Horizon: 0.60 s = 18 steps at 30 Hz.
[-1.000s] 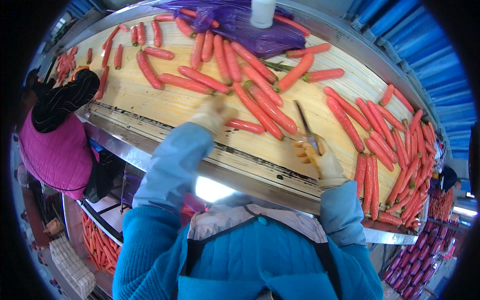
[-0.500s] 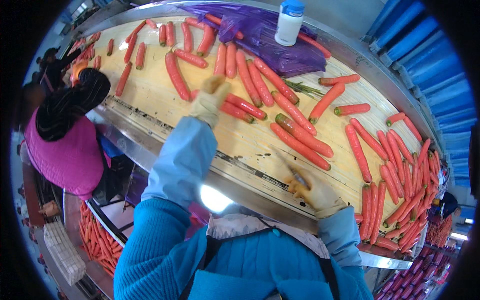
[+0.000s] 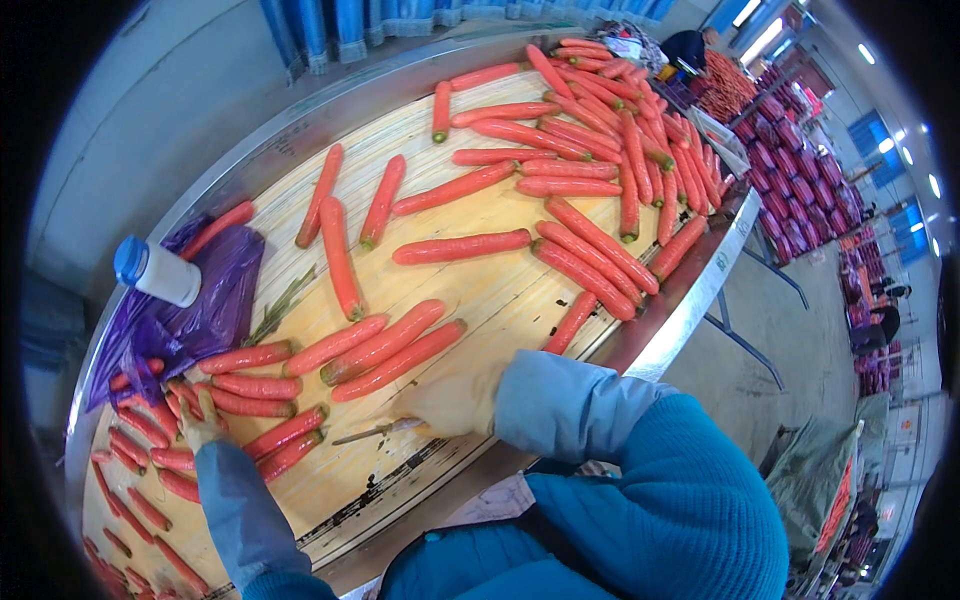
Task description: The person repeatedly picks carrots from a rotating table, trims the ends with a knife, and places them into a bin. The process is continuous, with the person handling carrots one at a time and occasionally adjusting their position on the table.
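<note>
My right hand (image 3: pixel 458 398), in a pale glove, is closed around a small knife (image 3: pixel 372 433); its thin blade points left, just above the wooden table (image 3: pixel 500 290). On the left, my gloved left hand (image 3: pixel 203 427) reaches in among carrots (image 3: pixel 250 386), its fingers apart and touching them. Part of those carrots is hidden by the hand. Right of them, between my hands, several longer carrots (image 3: pixel 385 343) lie side by side with greenish ends. One carrot (image 3: pixel 462 247) lies alone farther off.
A purple plastic bag (image 3: pixel 225 285) bears a white bottle with a blue lid (image 3: pixel 160 272) at the far left edge. Carrots pile up (image 3: pixel 640 130) toward the far right end. A metal rim (image 3: pixel 690 290) borders the table. Beyond it stand stacked purple sacks (image 3: pixel 800 185) and distant people.
The view has swung to the right, showing more of the carrot pile and the room beyond. My left hand remains among carrots; the right still holds the knife, now pointing left.
</note>
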Available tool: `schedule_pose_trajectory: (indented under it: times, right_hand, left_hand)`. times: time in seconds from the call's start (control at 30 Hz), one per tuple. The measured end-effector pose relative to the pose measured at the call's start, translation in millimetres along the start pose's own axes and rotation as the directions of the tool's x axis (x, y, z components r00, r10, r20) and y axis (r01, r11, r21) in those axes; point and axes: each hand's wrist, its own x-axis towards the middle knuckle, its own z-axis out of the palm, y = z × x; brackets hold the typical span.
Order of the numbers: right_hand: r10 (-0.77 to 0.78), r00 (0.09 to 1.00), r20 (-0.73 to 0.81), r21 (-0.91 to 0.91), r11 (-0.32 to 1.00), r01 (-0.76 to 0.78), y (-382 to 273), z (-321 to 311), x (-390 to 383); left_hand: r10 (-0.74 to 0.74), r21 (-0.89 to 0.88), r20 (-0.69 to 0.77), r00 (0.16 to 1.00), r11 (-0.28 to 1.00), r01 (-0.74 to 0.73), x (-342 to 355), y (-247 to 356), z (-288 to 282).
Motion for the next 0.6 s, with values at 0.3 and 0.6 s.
schedule_pose_trajectory:
  times: [0.3,0.6]
  right_hand:
    - [-0.201,0.973,-0.110,-0.036,0.979,0.199,-43,-7,9]
    - [-0.303,0.744,-0.595,0.041,0.913,0.405,-58,-36,-9]
  left_hand:
    - [-0.035,-0.428,0.188,0.982,0.897,0.114,-81,75,-34]
    - [0.262,-0.775,0.244,0.934,0.631,0.025,-133,315,-62]
